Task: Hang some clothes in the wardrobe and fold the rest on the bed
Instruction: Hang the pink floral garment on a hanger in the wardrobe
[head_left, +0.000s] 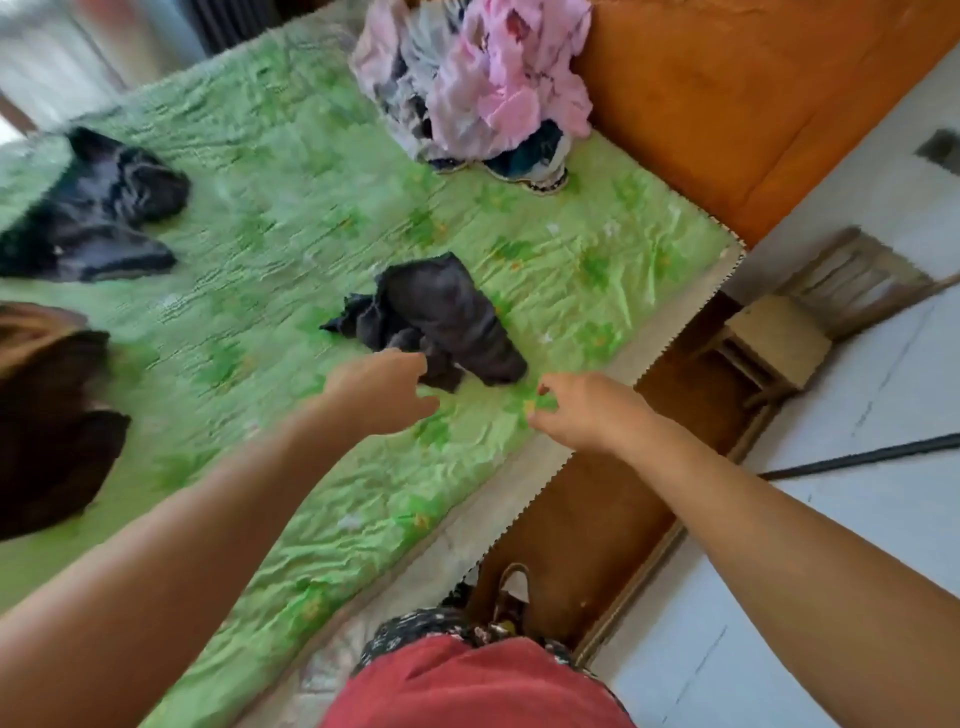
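A crumpled dark grey garment (441, 319) lies on the green bed cover (270, 218) near the bed's right edge. My left hand (382, 389) reaches to its near left corner, fingers loosely curled at the cloth; blur hides whether they grip it. My right hand (582, 410) hovers just right of the garment with relaxed, slightly curled fingers and holds nothing. A heap of pink and grey clothes (478, 78) sits at the bed's far end.
A dark blue garment (98, 208) lies at the left of the bed, and a dark brown one (47, 431) nearer on the left. An orange headboard (727, 104) stands at the right. A small wooden stool (779, 343) is on the white floor.
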